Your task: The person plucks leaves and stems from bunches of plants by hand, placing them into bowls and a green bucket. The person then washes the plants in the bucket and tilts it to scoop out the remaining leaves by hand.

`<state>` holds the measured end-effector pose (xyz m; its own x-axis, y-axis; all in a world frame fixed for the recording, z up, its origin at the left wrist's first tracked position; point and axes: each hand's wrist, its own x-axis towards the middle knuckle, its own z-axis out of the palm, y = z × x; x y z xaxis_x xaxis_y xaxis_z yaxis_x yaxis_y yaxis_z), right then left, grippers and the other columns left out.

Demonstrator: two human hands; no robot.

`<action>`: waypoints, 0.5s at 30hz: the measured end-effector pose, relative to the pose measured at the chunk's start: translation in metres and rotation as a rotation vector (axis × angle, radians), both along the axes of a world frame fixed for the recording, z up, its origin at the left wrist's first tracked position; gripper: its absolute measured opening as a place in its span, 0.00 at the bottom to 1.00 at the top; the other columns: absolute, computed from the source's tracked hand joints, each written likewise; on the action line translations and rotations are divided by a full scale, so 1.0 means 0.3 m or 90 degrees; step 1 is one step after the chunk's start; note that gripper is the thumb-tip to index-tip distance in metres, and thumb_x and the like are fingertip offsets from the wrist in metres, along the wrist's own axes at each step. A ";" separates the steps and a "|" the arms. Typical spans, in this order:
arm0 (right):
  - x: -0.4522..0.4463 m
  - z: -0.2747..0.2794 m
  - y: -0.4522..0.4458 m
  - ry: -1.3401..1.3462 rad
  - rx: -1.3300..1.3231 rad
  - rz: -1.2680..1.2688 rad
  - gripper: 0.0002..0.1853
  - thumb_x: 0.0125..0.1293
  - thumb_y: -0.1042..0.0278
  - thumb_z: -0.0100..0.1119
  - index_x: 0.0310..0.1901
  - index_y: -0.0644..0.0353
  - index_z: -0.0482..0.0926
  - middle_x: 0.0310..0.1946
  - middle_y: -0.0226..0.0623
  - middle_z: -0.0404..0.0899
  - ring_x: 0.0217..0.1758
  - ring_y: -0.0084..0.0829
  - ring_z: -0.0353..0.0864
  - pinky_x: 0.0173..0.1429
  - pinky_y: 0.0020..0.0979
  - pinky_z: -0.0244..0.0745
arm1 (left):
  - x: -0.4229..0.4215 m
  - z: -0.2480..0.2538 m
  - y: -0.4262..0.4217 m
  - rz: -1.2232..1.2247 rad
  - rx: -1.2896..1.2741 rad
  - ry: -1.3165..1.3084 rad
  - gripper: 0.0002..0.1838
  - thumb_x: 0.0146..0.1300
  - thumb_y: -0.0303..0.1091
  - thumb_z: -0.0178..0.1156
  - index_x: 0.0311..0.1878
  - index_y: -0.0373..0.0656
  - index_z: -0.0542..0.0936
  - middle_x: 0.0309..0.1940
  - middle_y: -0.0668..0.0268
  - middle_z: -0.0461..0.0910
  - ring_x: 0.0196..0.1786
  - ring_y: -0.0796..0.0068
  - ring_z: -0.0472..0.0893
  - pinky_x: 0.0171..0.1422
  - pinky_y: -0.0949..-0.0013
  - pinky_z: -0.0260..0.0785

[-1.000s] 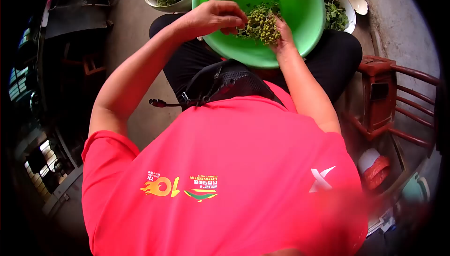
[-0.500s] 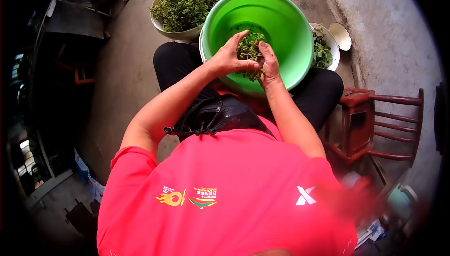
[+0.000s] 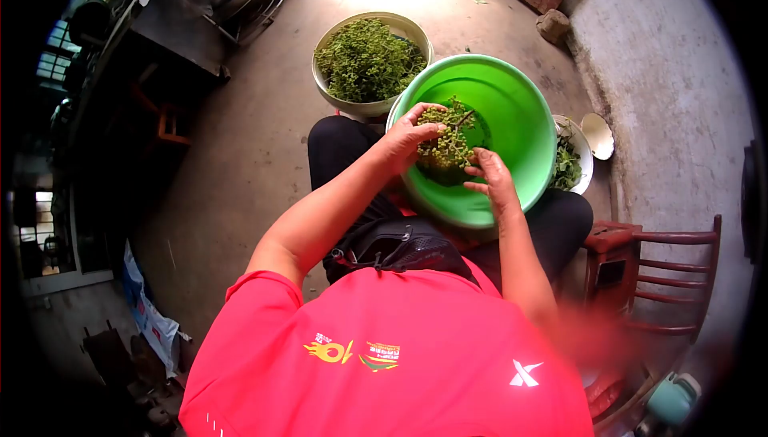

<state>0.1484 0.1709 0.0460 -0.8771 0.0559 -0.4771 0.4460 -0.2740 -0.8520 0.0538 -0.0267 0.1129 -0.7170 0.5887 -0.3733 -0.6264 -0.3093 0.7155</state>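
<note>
A cluster of small green berries on stems (image 3: 446,139) is held over the large green basin (image 3: 524,117). My left hand (image 3: 412,137) grips its left side between thumb and fingers. At the cluster's lower right is my right hand (image 3: 496,181), its fingers apart and a fingertip at the berries' edge. Whether that fingertip touches them is hard to tell. Dark bits lie in the basin's bottom, partly hidden by the cluster. The basin sits between my knees.
Left of the basin, a pale bowl (image 3: 322,85) holds a heap of berry sprigs (image 3: 368,61). On the right are a white bowl of leaves (image 3: 586,167), a small pale bowl (image 3: 598,135) and a red-brown chair (image 3: 676,265). A metal rack (image 3: 268,5) stands at upper left.
The view has shifted, showing more floor ahead. My left hand now grips the cluster's left side. My right hand has moved from beneath the cluster to its lower right, fingers spread.
</note>
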 end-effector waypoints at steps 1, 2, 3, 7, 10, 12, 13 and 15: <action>0.012 -0.028 -0.006 -0.040 0.061 0.052 0.26 0.64 0.47 0.55 0.55 0.60 0.72 0.49 0.36 0.75 0.49 0.31 0.75 0.46 0.33 0.76 | -0.012 0.011 -0.009 0.011 0.023 0.022 0.21 0.58 0.28 0.62 0.54 0.50 0.71 0.40 0.65 0.77 0.44 0.74 0.78 0.43 0.66 0.76; 0.027 -0.053 -0.014 -0.063 0.100 0.112 0.24 0.64 0.50 0.56 0.54 0.60 0.73 0.47 0.35 0.76 0.48 0.30 0.76 0.46 0.33 0.76 | -0.032 0.024 -0.022 0.029 0.032 0.059 0.21 0.58 0.28 0.62 0.54 0.49 0.71 0.39 0.66 0.77 0.44 0.76 0.78 0.42 0.66 0.76; 0.040 -0.060 -0.024 -0.085 0.139 0.172 0.22 0.64 0.53 0.57 0.53 0.60 0.74 0.45 0.34 0.77 0.47 0.30 0.77 0.46 0.32 0.76 | -0.050 0.059 -0.025 0.076 0.047 0.112 0.21 0.57 0.27 0.62 0.55 0.49 0.71 0.38 0.67 0.76 0.40 0.77 0.78 0.40 0.70 0.76; 0.049 -0.056 -0.061 -0.087 0.107 0.198 0.18 0.63 0.57 0.58 0.50 0.60 0.76 0.44 0.34 0.79 0.44 0.28 0.79 0.43 0.32 0.77 | -0.215 0.154 -0.070 0.304 -0.059 0.353 0.21 0.58 0.25 0.61 0.55 0.47 0.71 0.36 0.70 0.77 0.32 0.81 0.78 0.34 0.78 0.75; 0.048 -0.088 -0.072 -0.072 0.120 0.190 0.17 0.63 0.59 0.57 0.49 0.61 0.76 0.41 0.34 0.80 0.40 0.28 0.80 0.42 0.31 0.77 | -0.398 0.131 -0.154 0.417 -0.500 0.670 0.22 0.59 0.36 0.63 0.56 0.46 0.70 0.47 0.60 0.75 0.46 0.67 0.77 0.48 0.63 0.74; 0.057 -0.106 -0.070 -0.074 0.122 0.179 0.17 0.64 0.59 0.56 0.49 0.61 0.76 0.40 0.35 0.80 0.39 0.28 0.80 0.40 0.31 0.77 | -0.544 0.047 -0.225 0.409 -0.817 0.878 0.29 0.58 0.49 0.61 0.60 0.47 0.69 0.59 0.54 0.67 0.58 0.55 0.71 0.62 0.53 0.65; 0.059 -0.100 -0.071 -0.081 0.122 0.174 0.17 0.64 0.59 0.56 0.49 0.62 0.76 0.40 0.36 0.80 0.39 0.28 0.81 0.40 0.31 0.77 | -0.594 -0.017 -0.256 0.354 -0.883 0.951 0.34 0.58 0.56 0.58 0.63 0.48 0.67 0.65 0.51 0.61 0.63 0.50 0.67 0.68 0.51 0.59; 0.061 -0.084 -0.074 -0.086 0.125 0.168 0.17 0.63 0.59 0.56 0.48 0.62 0.76 0.40 0.36 0.80 0.39 0.28 0.81 0.38 0.30 0.77 | -0.612 -0.104 -0.283 -0.009 -1.086 0.732 0.39 0.58 0.63 0.53 0.69 0.54 0.61 0.71 0.54 0.52 0.67 0.48 0.63 0.70 0.52 0.56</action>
<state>0.1668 0.1487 0.0208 -0.8030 -0.0618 -0.5928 0.5923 0.0287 -0.8052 -0.1298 -0.1117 0.0815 -0.9726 0.2154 0.0875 0.2289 0.9530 0.1987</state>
